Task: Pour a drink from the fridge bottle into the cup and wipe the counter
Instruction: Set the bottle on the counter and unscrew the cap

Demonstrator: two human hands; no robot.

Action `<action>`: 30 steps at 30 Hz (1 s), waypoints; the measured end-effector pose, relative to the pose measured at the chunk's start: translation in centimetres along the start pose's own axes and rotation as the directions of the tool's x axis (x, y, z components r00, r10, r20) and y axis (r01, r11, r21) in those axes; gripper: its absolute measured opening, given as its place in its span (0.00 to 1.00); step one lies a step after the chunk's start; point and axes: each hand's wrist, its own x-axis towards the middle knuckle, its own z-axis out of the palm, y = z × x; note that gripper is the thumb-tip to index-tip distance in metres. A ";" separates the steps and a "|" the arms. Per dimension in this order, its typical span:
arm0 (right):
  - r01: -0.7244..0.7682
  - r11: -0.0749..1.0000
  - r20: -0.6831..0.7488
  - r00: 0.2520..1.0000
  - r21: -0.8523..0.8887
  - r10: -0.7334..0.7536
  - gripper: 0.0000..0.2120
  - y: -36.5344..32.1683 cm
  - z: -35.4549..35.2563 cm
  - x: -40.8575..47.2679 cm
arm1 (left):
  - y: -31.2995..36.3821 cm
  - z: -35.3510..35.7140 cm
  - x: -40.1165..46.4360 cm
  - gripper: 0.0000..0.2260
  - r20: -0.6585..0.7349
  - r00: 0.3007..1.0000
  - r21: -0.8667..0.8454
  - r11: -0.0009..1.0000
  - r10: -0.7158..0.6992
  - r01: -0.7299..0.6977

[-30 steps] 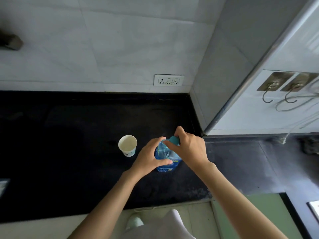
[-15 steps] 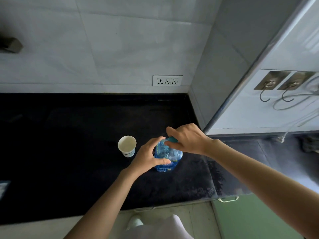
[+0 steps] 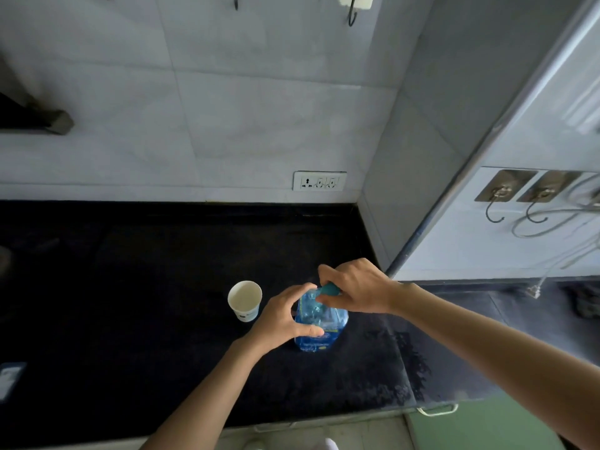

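A clear blue plastic bottle (image 3: pixel 319 328) with a teal cap (image 3: pixel 329 289) stands upright on the black counter (image 3: pixel 146 303). My left hand (image 3: pixel 282 318) grips the bottle's body from the left. My right hand (image 3: pixel 354 287) reaches over the top and its fingers pinch the teal cap. A white paper cup (image 3: pixel 245 299) stands upright and looks empty, just left of my left hand and apart from the bottle.
A white fridge side (image 3: pixel 519 203) with metal hooks rises at the right. A wall socket (image 3: pixel 319 181) sits on the tiled backsplash. A green cabinet door (image 3: pixel 480 427) lies below the counter's front edge. A small pale object (image 3: pixel 9 378) lies at the far left.
My right hand has turned on the cap, wrist swinging out to the right. The head camera has tilted up slightly. Bottle, cup and left hand stay in place.
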 end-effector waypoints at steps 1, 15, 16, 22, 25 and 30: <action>0.030 1.000 0.010 1.000 -0.008 -0.030 0.16 0.1 -0.2 0.2 | 0.0 -0.1 0.1 0.35 0.002 1.000 0.003 1.000 -0.003 0.003; -0.765 0.608 -0.049 0.613 0.215 0.789 0.20 -5.6 1.5 0.2 | -0.1 0.4 -0.1 0.38 -0.022 0.998 -0.035 0.998 -0.056 0.055; -0.809 0.535 -0.030 0.545 0.241 0.838 0.20 -6.2 1.7 0.3 | -0.1 0.5 -0.2 0.38 -0.026 0.998 -0.041 0.998 -0.058 0.057; -0.694 0.572 -0.205 0.542 0.438 0.815 0.17 -6.5 3.7 0.0 | -0.2 0.2 -0.3 0.38 -0.008 0.996 -0.097 0.992 -0.086 0.085; -0.527 0.730 -0.266 0.699 0.434 0.663 0.17 -4.6 3.7 -0.6 | 0.1 0.0 -0.4 0.36 0.000 0.998 -0.109 0.992 -0.069 0.068; -0.314 0.840 -0.311 0.825 0.442 0.472 0.16 -2.5 3.7 -0.1 | 0.3 0.1 -0.5 0.35 -0.038 0.998 -0.156 0.986 -0.058 0.051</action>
